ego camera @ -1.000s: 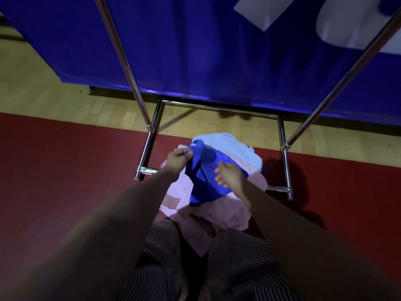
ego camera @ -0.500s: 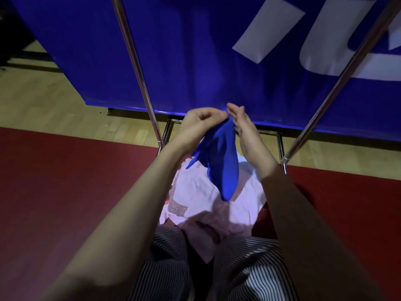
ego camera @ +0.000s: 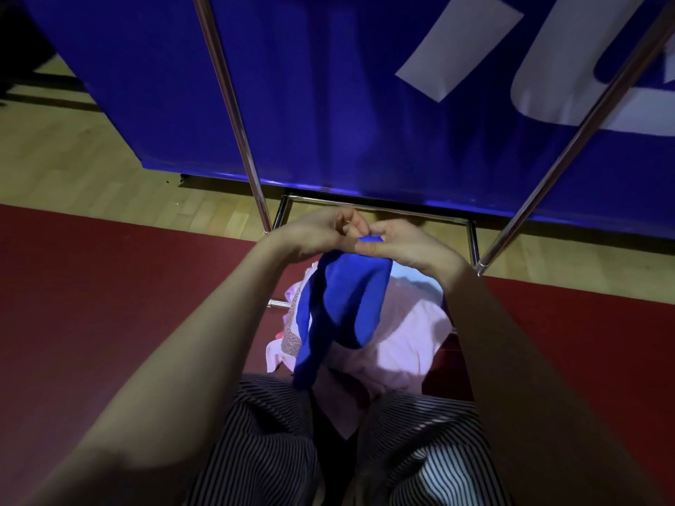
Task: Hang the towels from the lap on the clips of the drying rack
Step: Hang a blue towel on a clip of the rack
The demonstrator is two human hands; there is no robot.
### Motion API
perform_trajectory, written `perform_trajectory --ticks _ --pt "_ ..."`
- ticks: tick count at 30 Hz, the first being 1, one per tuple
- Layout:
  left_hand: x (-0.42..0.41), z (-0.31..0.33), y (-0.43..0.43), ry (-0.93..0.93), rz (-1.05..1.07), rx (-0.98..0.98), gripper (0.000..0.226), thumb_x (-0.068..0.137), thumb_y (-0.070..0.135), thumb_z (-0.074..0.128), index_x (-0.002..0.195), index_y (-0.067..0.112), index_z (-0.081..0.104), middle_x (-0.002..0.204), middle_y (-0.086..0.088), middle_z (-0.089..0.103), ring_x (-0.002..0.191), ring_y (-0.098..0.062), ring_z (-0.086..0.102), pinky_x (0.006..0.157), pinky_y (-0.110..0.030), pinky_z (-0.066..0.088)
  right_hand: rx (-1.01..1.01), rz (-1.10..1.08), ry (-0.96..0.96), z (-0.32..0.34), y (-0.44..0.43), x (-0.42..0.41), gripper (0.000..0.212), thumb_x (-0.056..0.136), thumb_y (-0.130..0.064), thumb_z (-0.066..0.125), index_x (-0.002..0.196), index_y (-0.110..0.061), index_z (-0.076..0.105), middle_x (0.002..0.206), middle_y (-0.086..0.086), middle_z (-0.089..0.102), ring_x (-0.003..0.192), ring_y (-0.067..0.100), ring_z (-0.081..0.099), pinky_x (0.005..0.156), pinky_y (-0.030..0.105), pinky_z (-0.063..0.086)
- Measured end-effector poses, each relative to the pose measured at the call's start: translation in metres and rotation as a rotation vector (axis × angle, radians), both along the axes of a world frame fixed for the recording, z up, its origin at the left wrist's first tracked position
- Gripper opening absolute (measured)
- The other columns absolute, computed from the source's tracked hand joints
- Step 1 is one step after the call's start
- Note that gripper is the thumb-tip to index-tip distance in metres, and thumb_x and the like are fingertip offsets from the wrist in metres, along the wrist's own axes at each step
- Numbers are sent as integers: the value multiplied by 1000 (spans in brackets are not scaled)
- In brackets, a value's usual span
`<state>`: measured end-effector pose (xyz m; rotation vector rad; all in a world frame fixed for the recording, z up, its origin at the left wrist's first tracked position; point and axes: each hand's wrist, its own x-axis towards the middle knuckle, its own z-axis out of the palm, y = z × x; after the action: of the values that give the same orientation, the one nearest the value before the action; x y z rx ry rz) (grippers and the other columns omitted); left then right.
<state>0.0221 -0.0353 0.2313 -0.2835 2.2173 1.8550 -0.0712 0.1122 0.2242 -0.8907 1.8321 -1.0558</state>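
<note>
A blue towel (ego camera: 339, 308) hangs bunched in front of me, its top edge held between both hands. My left hand (ego camera: 314, 235) and my right hand (ego camera: 400, 242) meet fingertip to fingertip and pinch that edge. Below it, a pink towel (ego camera: 405, 345) lies on my lap, with a light blue towel (ego camera: 416, 283) showing behind it. Two chrome uprights of the drying rack (ego camera: 233, 115) rise left and right of my hands. No clips are in view.
The rack's chrome base frame (ego camera: 471, 242) lies on the floor just beyond my knees. A blue banner (ego camera: 328, 85) with white lettering hangs behind the rack. The floor is red mat (ego camera: 109, 286) near me and wood beyond.
Both hands lifted the blue towel off the lap pile, then came together at its top edge; it now hangs in a fold over the pink towel.
</note>
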Motion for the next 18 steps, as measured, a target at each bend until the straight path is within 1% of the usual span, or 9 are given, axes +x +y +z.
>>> perform_trajectory --ticks 2,3,5,8,11,13,14,16,18 --pt "0 -4 3 -45 -65 -135 23 83 -8 60 85 15 55 75 -4 55 72 -17 48 68 -26 38 203 94 230 6 0 -1 30 80 -32 71 73 -5 63 61 4 41 59 16 36 54 28 25" --pt "0 -5 4 -71 -95 -154 22 84 -6 60 85 16 55 76 -5 56 73 -17 48 68 -26 38 266 122 279 9 1 -1 29 82 -30 71 68 -5 61 57 3 37 56 14 32 51 27 23" --pt "1 -9 7 -116 -118 -127 15 89 3 59 85 17 56 76 -3 56 69 -14 49 65 -25 39 280 110 310 16 4 0 25 83 -26 70 74 -3 66 55 1 38 50 10 32 46 22 24" --pt "4 -12 7 -180 -157 -87 14 94 20 54 84 12 56 74 -10 54 68 -18 48 63 -29 40 190 -14 305 23 10 -6 19 82 -21 70 78 -3 67 58 1 49 46 0 41 46 13 31" --pt "13 -18 4 -266 -220 0 26 88 23 61 102 1 61 108 -25 63 94 -27 59 89 -42 48 4 -224 267 25 19 -16 19 85 -14 66 81 4 66 69 6 55 53 -2 44 56 17 36" --pt "17 -24 2 -299 -195 -8 32 85 21 66 106 -2 64 114 -24 64 99 -28 61 97 -43 47 -104 -379 261 26 25 -22 15 88 -15 63 80 -3 67 69 4 56 50 -5 44 55 14 37" --pt "18 -27 -1 -298 -154 -28 26 85 20 67 101 0 67 110 -21 66 97 -27 62 96 -42 49 -149 -461 254 25 26 -25 14 89 -15 62 81 -5 67 68 3 56 51 -6 45 55 15 37" --pt "16 -30 -10 -329 -78 -153 15 84 24 68 87 10 70 94 -11 69 88 -24 63 85 -35 51 -200 -640 256 18 29 -31 15 90 -17 60 81 -5 67 67 3 56 58 -1 48 59 20 39" --pt "18 -34 -26 -414 -97 -472 26 82 35 69 89 10 69 91 -8 65 85 -22 59 79 -30 47 -149 -774 346 8 32 -35 20 90 -21 60 78 -5 66 69 8 56 67 13 50 62 27 36"
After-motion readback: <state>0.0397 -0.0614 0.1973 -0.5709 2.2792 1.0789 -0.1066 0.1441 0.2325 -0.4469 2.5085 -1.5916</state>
